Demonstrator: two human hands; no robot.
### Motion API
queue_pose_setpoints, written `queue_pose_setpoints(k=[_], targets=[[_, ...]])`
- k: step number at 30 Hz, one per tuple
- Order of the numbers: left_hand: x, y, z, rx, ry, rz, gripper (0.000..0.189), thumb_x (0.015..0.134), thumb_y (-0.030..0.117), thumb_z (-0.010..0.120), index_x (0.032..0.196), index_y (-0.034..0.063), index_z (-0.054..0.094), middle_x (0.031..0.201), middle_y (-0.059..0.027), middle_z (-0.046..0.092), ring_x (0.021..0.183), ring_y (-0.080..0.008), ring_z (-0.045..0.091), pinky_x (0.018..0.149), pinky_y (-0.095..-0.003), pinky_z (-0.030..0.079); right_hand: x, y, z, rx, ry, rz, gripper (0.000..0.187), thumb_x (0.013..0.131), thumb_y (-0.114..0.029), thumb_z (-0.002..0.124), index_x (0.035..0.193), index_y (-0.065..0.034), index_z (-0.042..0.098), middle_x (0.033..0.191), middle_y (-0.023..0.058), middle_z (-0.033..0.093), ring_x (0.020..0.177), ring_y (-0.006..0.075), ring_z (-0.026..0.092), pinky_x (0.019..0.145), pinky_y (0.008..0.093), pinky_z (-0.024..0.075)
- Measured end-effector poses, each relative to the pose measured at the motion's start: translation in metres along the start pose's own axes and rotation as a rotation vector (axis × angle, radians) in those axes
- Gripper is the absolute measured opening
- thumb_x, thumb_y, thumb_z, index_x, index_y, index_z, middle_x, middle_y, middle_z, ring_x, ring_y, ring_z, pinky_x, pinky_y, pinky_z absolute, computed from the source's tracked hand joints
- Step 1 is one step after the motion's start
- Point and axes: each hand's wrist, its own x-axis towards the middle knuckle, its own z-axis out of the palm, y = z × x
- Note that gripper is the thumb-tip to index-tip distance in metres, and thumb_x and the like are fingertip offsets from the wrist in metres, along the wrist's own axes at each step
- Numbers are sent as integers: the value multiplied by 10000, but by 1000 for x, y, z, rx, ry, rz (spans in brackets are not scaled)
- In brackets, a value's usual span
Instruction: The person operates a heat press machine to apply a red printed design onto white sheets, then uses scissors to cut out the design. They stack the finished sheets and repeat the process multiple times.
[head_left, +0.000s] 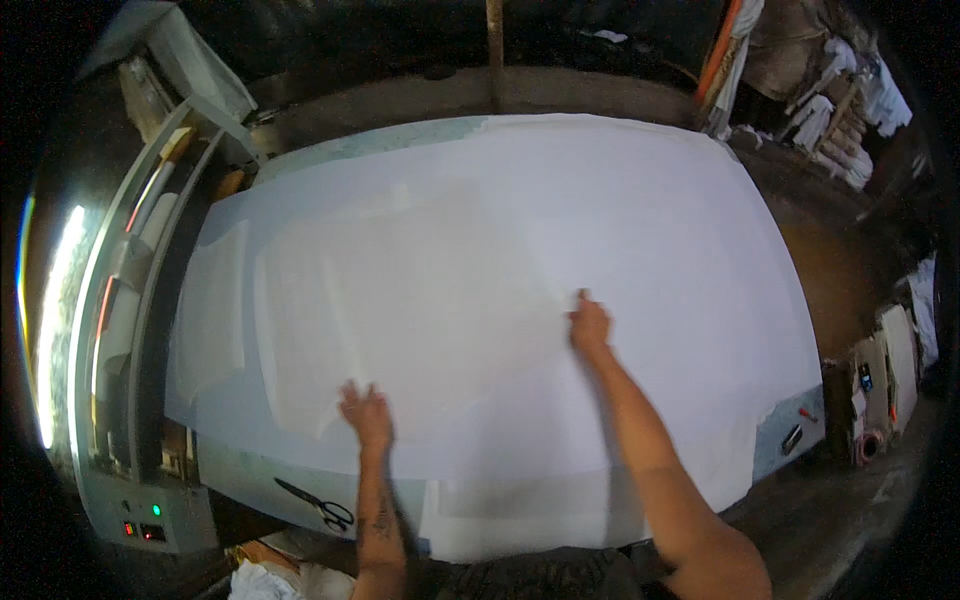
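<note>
A thin off-white cloth piece (420, 300) lies over a large white sheet (675, 225) on the table in front of me. My right hand (590, 324) has its fingers closed at the right corner of the cloth piece and appears to pinch it; blur hides the fingertips. My left hand (366, 414) rests by the near edge of that piece, fingers apart and holding nothing. Another off-white cloth piece (214, 315) lies farther left, close to the machine. Black-handled scissors (315, 504) lie on the near left edge of the table.
Along the left stands a long machine (176, 517) with rollers and lit indicators. The table's pale green top (787, 427) shows at the right corner, bearing a small dark object (792, 439) and a red-handled tool (807, 415). White cloth scraps (259, 581) lie below at left.
</note>
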Motion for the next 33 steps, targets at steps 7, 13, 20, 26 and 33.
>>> queue_pose_setpoints(k=[7, 13, 20, 26, 33], targets=[[-77, 272, 49, -247, -113, 257, 543, 951, 327, 469, 1394, 23, 393, 1510, -221, 243, 1412, -382, 172, 1121, -577, 54, 33, 268, -166, 5, 128, 203, 298, 718, -92, 759, 884, -61, 514, 633, 119, 549, 622, 293, 564, 584, 423, 437], [-93, 318, 50, -171, -100, 173, 551, 959, 327, 449, 1423, 43, 361, 1527, -221, 197, 1428, -384, 110, 1137, -540, 55, 31, 310, -179, 313, 3, 243, 298, 774, -155, 744, 963, -69, 529, 746, 144, 607, 741, 321, 605, 667, 437, 465], [-83, 275, 50, -186, -101, 145, 570, 968, 358, 429, 1438, 48, 342, 1527, -237, 193, 1417, -425, 118, 1132, -538, 89, 26, 277, -154, 359, 89, 46, 248, 829, -196, 693, 965, -46, 549, 866, 168, 653, 830, 340, 632, 704, 423, 481], [-80, 264, 60, -163, -76, 182, 571, 961, 363, 447, 1430, 50, 358, 1517, -248, 208, 1408, -435, 144, 1121, -550, 117, 27, 255, -177, 249, 356, -370, 104, 794, -80, 641, 892, -62, 613, 794, 115, 623, 711, 295, 601, 624, 398, 481], [-81, 255, 56, -236, -90, 170, 575, 955, 359, 465, 1427, 47, 362, 1511, -258, 215, 1407, -434, 151, 1122, -553, 111, 37, 240, -160, 245, 188, -137, 190, 835, -101, 630, 1013, -37, 615, 909, 129, 620, 844, 348, 614, 730, 430, 500]])
